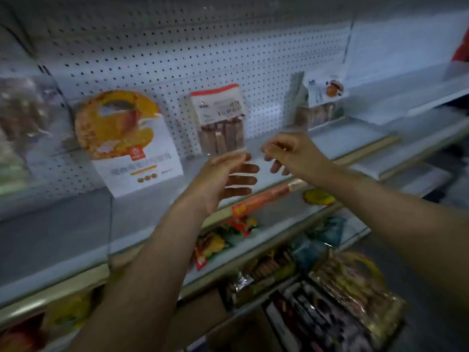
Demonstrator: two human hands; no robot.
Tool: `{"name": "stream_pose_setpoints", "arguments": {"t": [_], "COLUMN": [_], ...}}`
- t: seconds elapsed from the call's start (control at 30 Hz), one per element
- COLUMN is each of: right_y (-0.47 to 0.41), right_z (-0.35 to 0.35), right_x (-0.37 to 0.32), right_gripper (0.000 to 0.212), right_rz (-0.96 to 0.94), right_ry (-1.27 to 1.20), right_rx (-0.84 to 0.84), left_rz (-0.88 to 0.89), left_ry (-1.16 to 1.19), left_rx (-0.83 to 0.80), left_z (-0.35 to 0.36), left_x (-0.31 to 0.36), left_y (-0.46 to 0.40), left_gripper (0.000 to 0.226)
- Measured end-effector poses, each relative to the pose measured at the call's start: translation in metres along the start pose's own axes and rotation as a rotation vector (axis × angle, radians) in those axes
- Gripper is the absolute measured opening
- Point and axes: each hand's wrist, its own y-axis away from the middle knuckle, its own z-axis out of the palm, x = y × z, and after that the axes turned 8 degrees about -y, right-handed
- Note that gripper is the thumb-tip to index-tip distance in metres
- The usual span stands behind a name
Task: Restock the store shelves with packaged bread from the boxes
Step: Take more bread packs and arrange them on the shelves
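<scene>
Both hands, left hand (223, 179) and right hand (286, 153), hover loose and empty at six o'clock of the bread packet (219, 118) on the shelf (76, 224).

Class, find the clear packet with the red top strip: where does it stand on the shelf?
The red-topped packet stands mid-shelf against the pegboard, right of the orange box, just above the left hand.

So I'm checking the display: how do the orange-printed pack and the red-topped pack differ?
The orange-printed pack is larger, opaque and leans tilted; the red-topped pack is narrower, stands upright, and its clear lower half shows brown slices. Both stand on the same shelf against the pegboard.
</scene>
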Motion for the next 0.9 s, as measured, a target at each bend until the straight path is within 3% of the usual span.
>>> {"name": "stream_pose_setpoints", "arguments": {"t": [0.23,0.4,0.63,0.73,0.9], "right_y": [0.067,0.127,0.222,0.253,0.29], "right_z": [-0.09,-0.129,-0.111,-0.098,-0.092], "right_x": [0.175,0.316,0.459,0.497,0.561], "right_gripper": [0.019,0.02,0.022,0.015,0.025], "right_rz": [0.415,0.648,0.955,1.125,1.312], "right_ry": [-0.123,-0.169,-0.223,-0.297,-0.407], "right_rx": [-0.079,-0.016,0.03,0.005,0.139], "left_rz": [-0.315,-0.551,-0.87,-0.916,-0.965], "left_ry": [0.108,0.184,0.232,0.191,0.174], "left_rx": [-0.014,-0.025,0.079,0.089,0.044], "left_z": [0.15,0.234,0.289,0.304,0.351], "left_x": [-0.129,-0.251,-0.38,-0.417,-0.478], "left_y": [-0.075,-0.092,-0.073,-0.076,-0.114], "left_gripper": [0.018,0.023,0.032,0.028,0.015]}}
